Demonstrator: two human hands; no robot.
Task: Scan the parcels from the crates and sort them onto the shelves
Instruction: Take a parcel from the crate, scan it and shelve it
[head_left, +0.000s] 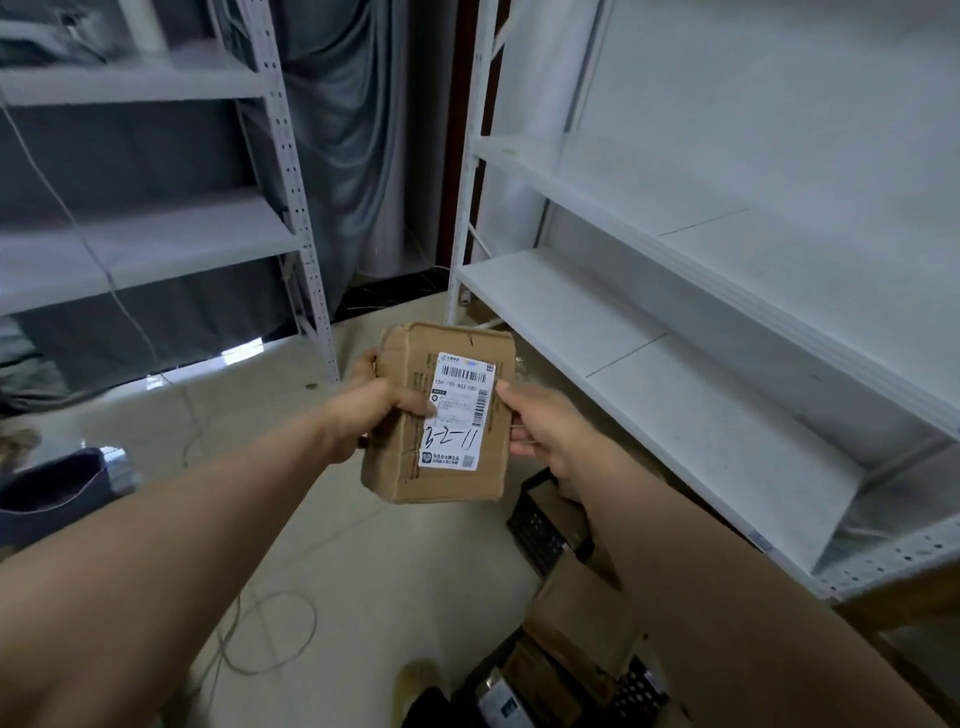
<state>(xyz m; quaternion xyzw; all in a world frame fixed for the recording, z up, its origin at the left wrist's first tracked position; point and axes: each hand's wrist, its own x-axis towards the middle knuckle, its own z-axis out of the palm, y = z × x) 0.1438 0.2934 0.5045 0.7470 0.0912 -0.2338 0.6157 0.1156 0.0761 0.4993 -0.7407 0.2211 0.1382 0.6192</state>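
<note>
Where the parcel is: the cardboard parcel is up in the air between the two shelf units, above the floor, its labelled face turned to the camera.
Label: a white shipping label with barcodes and the handwritten "3-2-11" sits on the front.
Left hand: the left hand grips the parcel's left edge, thumb laid across the front onto the label, fingers curled round behind.
Right hand: the right hand pinches the right edge, thumb tip at the front, the other fingers curled at the side.
White shelves: the white shelves stand just right of the parcel.
Grey shelves: the grey shelves stand to the left, with a grey curtain behind.
Crates: black crates on the floor under the right forearm hold more cardboard boxes.
Cable: a thin cable loops on the floor.
</note>
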